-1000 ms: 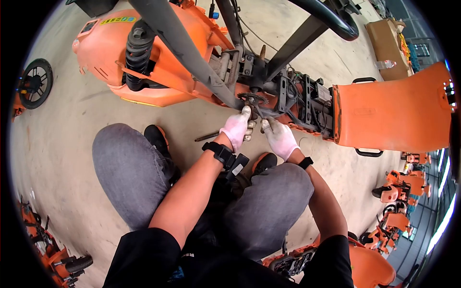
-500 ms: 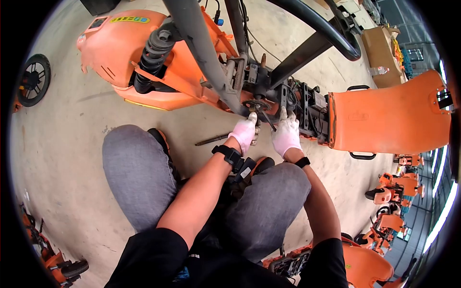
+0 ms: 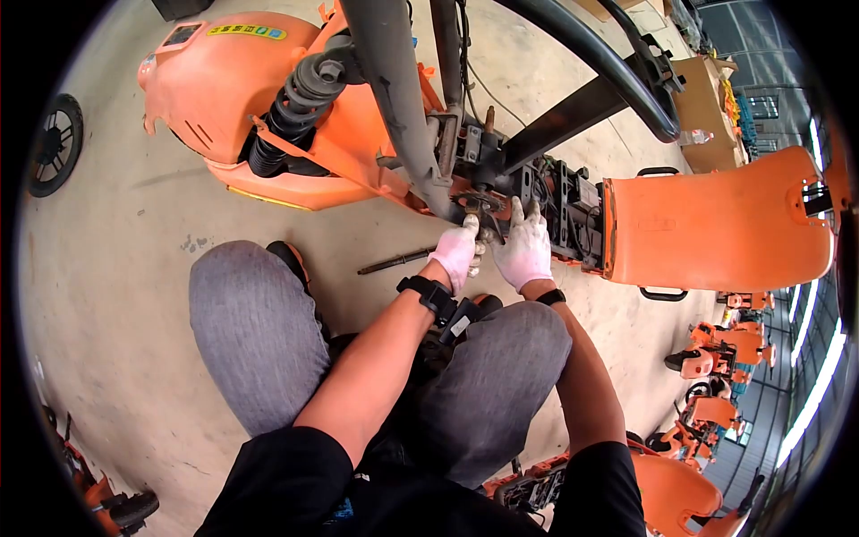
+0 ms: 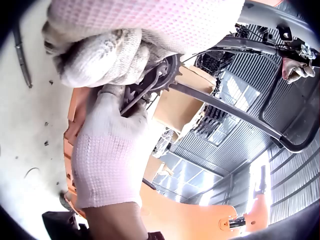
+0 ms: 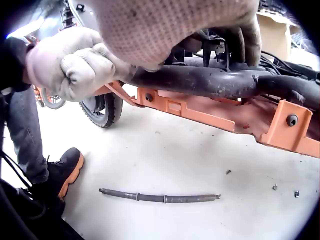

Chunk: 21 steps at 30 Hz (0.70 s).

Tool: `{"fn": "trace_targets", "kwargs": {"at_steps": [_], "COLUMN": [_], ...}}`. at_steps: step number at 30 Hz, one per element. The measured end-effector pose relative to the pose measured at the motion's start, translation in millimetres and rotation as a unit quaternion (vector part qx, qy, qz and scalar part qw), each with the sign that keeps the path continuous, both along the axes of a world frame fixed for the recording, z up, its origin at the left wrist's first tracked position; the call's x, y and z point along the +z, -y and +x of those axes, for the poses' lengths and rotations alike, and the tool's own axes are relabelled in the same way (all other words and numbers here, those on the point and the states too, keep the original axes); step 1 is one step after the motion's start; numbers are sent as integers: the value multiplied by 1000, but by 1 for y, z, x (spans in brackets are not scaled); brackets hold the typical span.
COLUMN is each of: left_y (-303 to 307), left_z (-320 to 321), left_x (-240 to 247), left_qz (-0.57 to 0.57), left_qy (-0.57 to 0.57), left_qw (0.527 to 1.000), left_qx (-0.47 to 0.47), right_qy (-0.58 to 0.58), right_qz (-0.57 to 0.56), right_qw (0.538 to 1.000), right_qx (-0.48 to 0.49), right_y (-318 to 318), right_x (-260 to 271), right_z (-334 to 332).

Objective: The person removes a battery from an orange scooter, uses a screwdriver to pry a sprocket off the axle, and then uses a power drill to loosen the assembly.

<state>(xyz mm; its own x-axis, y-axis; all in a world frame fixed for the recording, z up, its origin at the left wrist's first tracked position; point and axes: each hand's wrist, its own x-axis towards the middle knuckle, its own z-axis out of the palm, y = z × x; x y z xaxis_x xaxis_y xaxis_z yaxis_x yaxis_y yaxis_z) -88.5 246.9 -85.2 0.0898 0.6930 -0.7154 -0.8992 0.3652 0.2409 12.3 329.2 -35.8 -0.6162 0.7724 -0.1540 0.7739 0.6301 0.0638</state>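
A toothed sprocket (image 3: 481,200) sits on the side of an orange scooter's frame. My gloved left hand (image 3: 456,253) is at its near side, fingers curled and thumb up against a small brownish metal part (image 3: 472,207); the fingers hide most of what they grip. From the sprocket's middle, a thin bent rod like a hex key (image 4: 142,95) runs to my right hand (image 4: 111,145), against the thumb side. In the head view, the right hand's fingers (image 3: 518,213) stretch straight onto the frame beside the sprocket. The right wrist view shows them over a dark frame tube (image 5: 200,81).
A dark metal shaft (image 5: 162,198) lies on the floor beside a shoe (image 5: 65,175). A thick frame tube (image 3: 394,98) and a black bar (image 3: 604,63) rise above the hands. The orange seat-like panel (image 3: 716,228) extends right; more orange scooters (image 3: 716,412) stand beyond.
My right hand let go of its fingertip pinch on the rod, straightened its fingers onto the frame, then moved slightly left towards the sprocket. The left hand stays at the sprocket.
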Motion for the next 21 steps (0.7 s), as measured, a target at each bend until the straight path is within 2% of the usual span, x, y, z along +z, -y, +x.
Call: {"fn": "trace_targets", "kwargs": {"at_steps": [3,15,19,21], "left_y": [-3,-7,-3,7], "left_z": [4,14,12,0], "left_x": [1,6,11,10], "left_qz": [3,10,24,25], "left_qy": [6,5,20,16], "left_qw": [1000,1000,999,999], "left_qx": [-2,2,22,21], "right_qy": [14,-58,-62,14], "right_qz": [20,33,68,6], "right_qw": [1000,998,994,1000], "right_qx": [5,16,54,-4], "right_y": [-2,-13,-24,-42], "right_x": [-2,-15,-13,-1], "right_z": [1,12,14,-4]}}
